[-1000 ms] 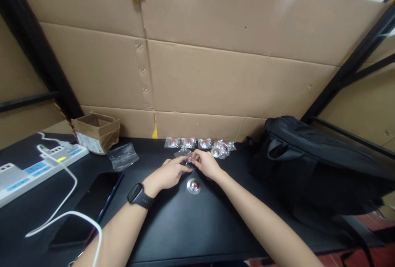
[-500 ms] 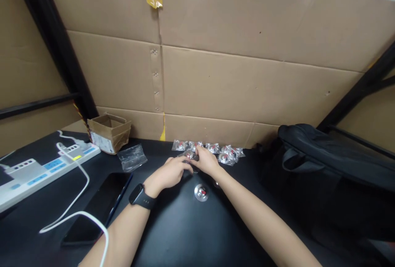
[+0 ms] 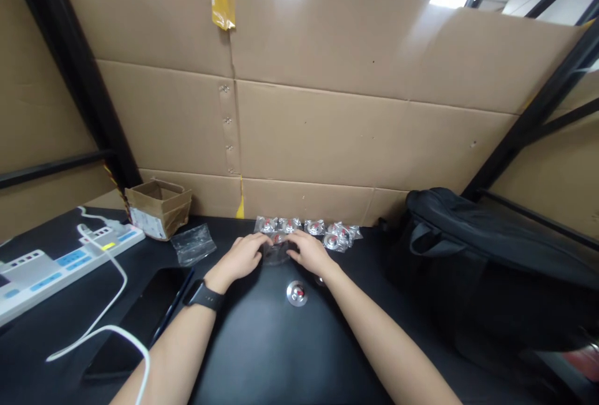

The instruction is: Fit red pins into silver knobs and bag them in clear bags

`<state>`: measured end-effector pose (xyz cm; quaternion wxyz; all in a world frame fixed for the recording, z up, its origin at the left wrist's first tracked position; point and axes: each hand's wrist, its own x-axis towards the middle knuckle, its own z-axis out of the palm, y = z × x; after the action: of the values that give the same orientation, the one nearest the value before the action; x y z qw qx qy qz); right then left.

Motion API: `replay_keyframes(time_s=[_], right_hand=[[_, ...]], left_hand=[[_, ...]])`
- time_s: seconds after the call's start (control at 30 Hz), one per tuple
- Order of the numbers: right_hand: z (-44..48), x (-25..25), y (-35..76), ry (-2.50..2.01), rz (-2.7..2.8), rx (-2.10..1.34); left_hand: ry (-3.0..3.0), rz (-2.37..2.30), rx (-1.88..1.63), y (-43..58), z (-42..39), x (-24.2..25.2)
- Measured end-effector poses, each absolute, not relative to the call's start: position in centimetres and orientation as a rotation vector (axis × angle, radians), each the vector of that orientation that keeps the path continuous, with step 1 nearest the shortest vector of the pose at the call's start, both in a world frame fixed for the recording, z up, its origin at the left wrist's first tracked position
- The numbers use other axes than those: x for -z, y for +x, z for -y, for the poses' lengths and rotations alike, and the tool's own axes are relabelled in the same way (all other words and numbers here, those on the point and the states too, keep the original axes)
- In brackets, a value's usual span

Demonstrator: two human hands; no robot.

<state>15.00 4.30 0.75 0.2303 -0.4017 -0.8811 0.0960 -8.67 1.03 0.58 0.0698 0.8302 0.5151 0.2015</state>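
Observation:
My left hand point(image 3: 244, 256) and my right hand point(image 3: 309, 251) face each other near the back of the black table. Between them is a small clear plastic bag point(image 3: 276, 258) with a shiny round metal piece with a red mark point(image 3: 277, 238) in its far part. The fingers of both hands are closed at the bag's two sides; the exact grip is partly hidden. Closer to me lies an unbagged round metal disc point(image 3: 297, 293) with a red and silver centre. Another metal piece point(image 3: 319, 281) is mostly hidden by my right wrist.
Several bagged metal discs point(image 3: 314, 227) line the cardboard wall point(image 3: 299, 136). An empty-looking plastic bag point(image 3: 193, 244), a small cardboard box point(image 3: 161, 208), a phone point(image 3: 140, 314) and a power strip point(image 3: 70, 268) with a white cable are left. A black bag point(image 3: 491, 268) stands right.
My hands have moved apart to the two sides of the small plastic bag, which now shows between them. The camera view has tilted up and turned slightly right.

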Motion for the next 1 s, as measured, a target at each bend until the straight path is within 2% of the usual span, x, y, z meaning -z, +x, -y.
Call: replay_keyframes(time_s=[0.2, 0.4, 0.57, 0.67, 0.87, 1.0], right_hand=[[-4.5, -0.2, 14.5, -1.107, 2.282, -0.237], [-5.0, 0.9, 16.3, -1.146, 2.096, -0.55], [-5.3, 2.0, 17.1, -1.204, 1.95, -0.802], [-4.8, 1.8, 17.0, -1.198, 1.998, -0.685], [-3.2, 0.2, 16.6, -1.111, 2.358, -0.231], [-2.9, 0.0, 16.5, -1.111, 2.477, -0.217]], left_hand=[[2.523, -1.57, -0.656, -8.6, -1.5, 0.2], [2.446, -1.545, -0.773, -6.4, -1.3, 0.0], [2.207, -1.773, -0.798, -4.9, -1.6, 1.1], [2.138, -1.871, -0.784, -4.3, -1.5, 1.5], [2.244, -1.954, -0.776, -4.2, -1.1, 1.2], [2.423, -1.731, -0.85, -4.5, -1.1, 1.3]])
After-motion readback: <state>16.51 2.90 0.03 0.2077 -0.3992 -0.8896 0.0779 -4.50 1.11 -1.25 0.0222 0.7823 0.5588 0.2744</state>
